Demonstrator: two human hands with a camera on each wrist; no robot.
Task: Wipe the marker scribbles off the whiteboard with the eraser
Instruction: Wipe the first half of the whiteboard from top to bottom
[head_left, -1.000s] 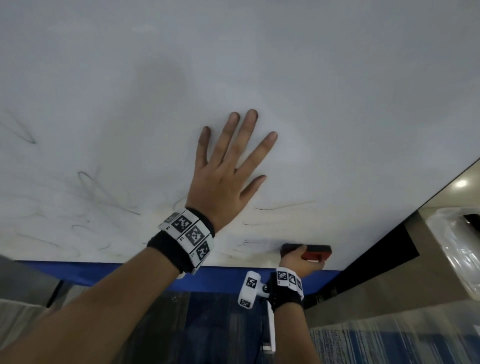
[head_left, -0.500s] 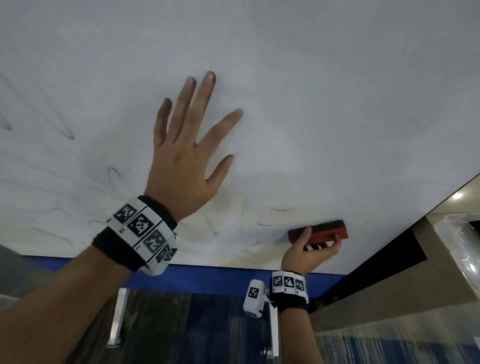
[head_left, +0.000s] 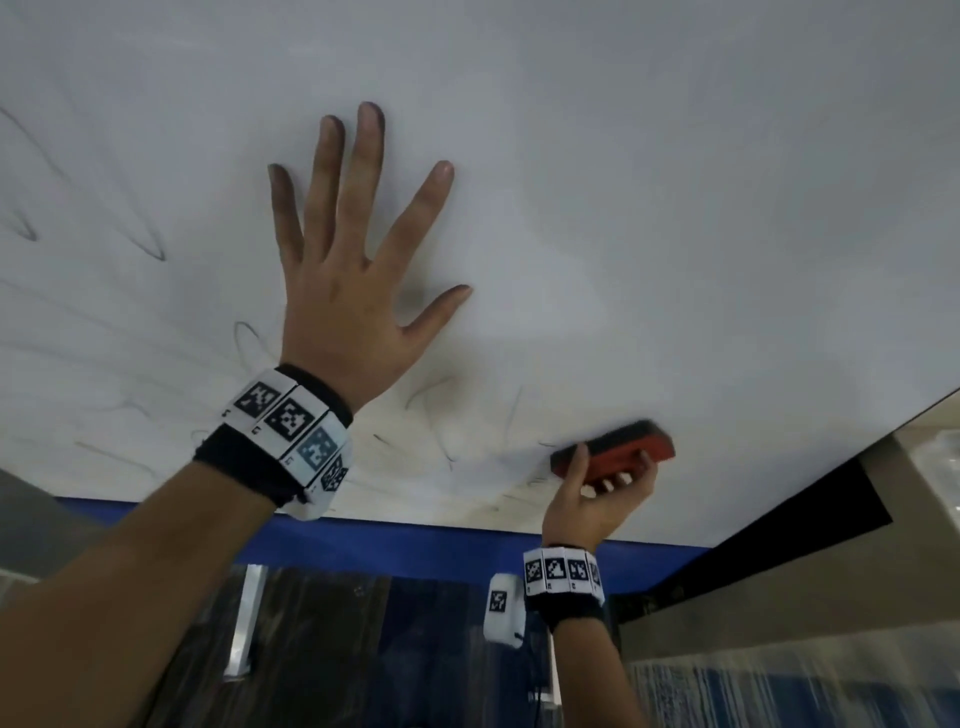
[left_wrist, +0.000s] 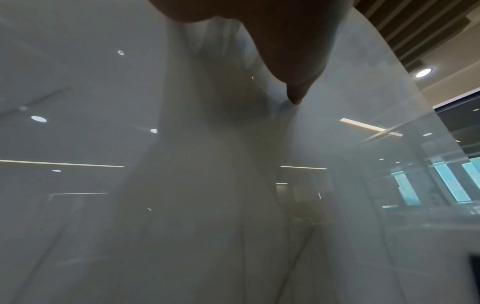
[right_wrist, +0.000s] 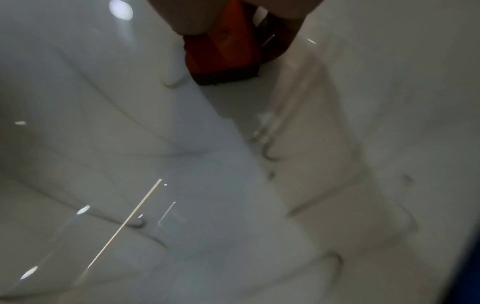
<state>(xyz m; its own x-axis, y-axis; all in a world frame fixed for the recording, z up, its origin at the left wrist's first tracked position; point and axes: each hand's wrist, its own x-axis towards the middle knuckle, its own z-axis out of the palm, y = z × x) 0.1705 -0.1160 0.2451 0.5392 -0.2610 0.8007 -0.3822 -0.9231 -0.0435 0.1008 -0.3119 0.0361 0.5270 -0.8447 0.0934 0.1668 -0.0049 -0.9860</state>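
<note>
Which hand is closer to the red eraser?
The right hand. It grips the red eraser against the whiteboard. The left hand lies flat on the board, up and to the left of it.

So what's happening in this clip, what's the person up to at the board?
A person is wiping a whiteboard. The right hand grips a red eraser with its dark felt side against the board near the lower edge. The left hand lies flat on the board with fingers spread, holding nothing. Faint marker scribbles remain across the lower left part, so the job is not finished.
</note>
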